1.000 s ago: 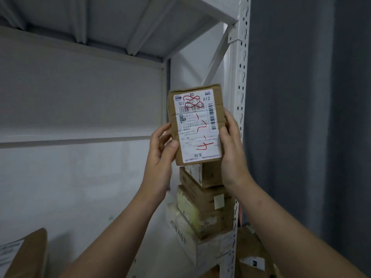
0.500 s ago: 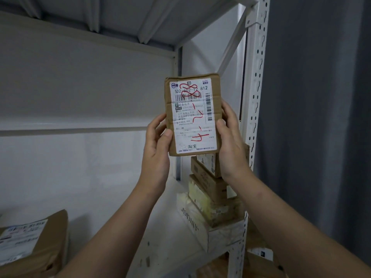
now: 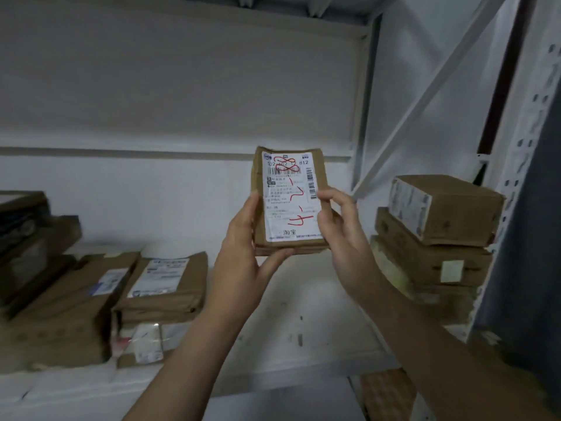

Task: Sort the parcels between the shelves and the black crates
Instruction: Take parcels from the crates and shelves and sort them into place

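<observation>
Evidently you hold the parcel (image 3: pixel 288 205) upright, label toward you, for reading: left hand (image 3: pixel 243 241) cups its lower corner, right hand (image 3: pixel 341 229) pinches its edge; shelf (image 3: pixel 306 317) below both hands.

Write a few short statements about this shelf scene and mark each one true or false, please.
1. The small parcel is held upright, its label facing the camera. True.
2. The handwriting on its label is blue. False: it is red.
3. A stack of cardboard boxes stands at the right end of the shelf. True.
4. The small parcel rests on top of that stack. False: it is held in the air to the left of the stack, apart from it.
5. Nothing lies on the left part of the shelf. False: several brown parcels lie there.
</observation>
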